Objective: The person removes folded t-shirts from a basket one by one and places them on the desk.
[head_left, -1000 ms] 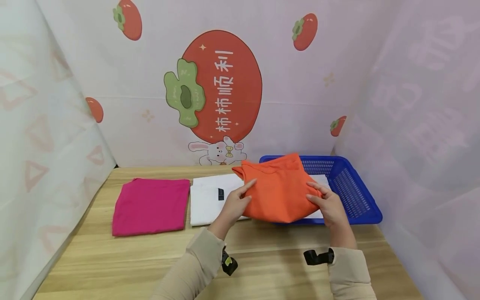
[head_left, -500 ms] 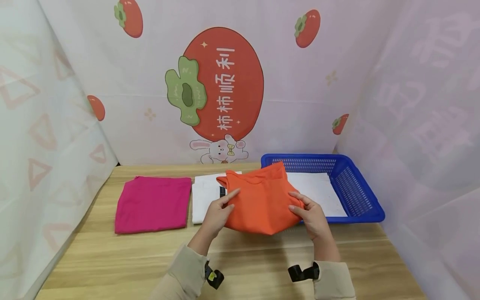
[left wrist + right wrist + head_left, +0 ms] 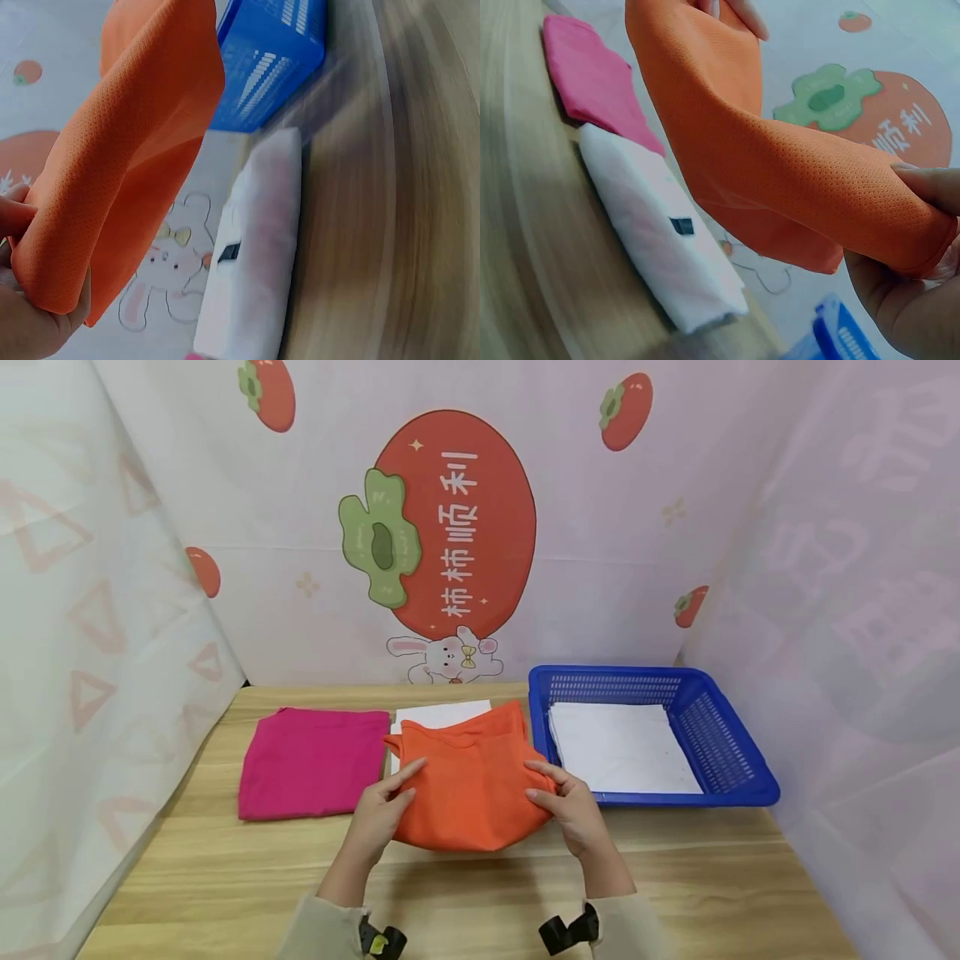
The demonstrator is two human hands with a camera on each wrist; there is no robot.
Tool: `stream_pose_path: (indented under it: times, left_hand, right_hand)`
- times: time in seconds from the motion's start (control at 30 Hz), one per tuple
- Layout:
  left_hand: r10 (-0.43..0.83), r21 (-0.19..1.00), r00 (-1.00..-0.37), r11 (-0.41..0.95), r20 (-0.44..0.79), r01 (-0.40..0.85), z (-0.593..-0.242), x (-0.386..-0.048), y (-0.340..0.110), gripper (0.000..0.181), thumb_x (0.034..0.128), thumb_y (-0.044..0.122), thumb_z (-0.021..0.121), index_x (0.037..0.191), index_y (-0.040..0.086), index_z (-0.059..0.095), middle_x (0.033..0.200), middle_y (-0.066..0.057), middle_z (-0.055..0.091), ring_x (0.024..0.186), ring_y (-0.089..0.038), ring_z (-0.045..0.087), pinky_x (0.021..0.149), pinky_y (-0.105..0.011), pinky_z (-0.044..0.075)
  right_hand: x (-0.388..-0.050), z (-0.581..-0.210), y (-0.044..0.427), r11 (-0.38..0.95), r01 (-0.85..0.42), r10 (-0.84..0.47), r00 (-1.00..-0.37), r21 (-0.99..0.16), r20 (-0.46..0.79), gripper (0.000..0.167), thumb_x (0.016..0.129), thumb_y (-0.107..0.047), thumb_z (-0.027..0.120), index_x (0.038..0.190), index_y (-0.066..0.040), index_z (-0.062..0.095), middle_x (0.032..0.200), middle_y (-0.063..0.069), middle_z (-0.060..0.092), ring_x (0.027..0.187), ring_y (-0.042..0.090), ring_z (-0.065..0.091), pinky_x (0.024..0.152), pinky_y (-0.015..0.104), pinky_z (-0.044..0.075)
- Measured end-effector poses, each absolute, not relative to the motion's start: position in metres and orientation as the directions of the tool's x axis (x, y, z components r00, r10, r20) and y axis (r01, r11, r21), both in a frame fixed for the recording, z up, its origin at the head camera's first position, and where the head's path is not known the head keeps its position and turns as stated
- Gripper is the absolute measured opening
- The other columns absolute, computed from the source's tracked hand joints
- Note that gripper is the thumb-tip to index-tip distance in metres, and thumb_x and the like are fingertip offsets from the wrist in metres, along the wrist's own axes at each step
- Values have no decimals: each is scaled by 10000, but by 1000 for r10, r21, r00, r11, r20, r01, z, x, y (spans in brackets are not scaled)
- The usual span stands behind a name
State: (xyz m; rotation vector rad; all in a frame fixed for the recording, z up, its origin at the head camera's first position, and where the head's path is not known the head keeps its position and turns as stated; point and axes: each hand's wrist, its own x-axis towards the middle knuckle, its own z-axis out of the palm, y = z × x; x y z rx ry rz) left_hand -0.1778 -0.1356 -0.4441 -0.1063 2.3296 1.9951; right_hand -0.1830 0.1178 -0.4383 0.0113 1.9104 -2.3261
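A folded orange cloth [image 3: 472, 793] is held up above the table by both hands. The left hand [image 3: 378, 818] pinches its left edge with the thumb in front; the right hand [image 3: 576, 814] grips the right edge. Both wrist views show the cloth off the table, its lower fold sagging between the hands. Behind it lies a folded white cloth [image 3: 259, 240] with a dark label, mostly covered by the orange one in the head view. A folded magenta cloth [image 3: 315, 764] lies to the left of the white one.
On the right of the wooden table [image 3: 675, 877] stands a blue basket [image 3: 716, 747] with a flat white item [image 3: 622, 747] inside. Printed fabric walls [image 3: 615, 510] stand behind the table and on both sides.
Both hands have carried the orange cloth left and toward the person, from in front of the basket to in front of the white cloth. More of the basket's inside shows.
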Motion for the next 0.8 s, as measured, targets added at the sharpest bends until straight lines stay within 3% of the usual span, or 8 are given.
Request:
stream_pose_path:
  times: [0.53, 0.8]
  left_hand:
    - [-47, 964, -983, 192, -176, -182, -454, -144, -206, 399, 845, 14, 479, 1230, 116, 501, 1315, -104, 351, 1211, -225, 242, 930, -400, 266]
    - [-81, 949, -982, 256, -172, -187, -460, -127, -237, 406, 845, 77, 509, 1249, 82, 469, 1294, -115, 369, 1199, -222, 260, 804, -100, 304]
  right_hand:
    - [-172, -465, 56, -164, 187, -333, -935, -969, -124, 408, 763, 5, 604, 1156, 46, 503, 1124, 158, 485, 898, 189, 513, 731, 303, 459]
    - [-169, -480, 29, -158, 280, -393, -898, -947, -200, 366, 744, 20, 614, 1105, 32, 552, 1023, 111, 564, 774, 146, 549, 667, 280, 474]
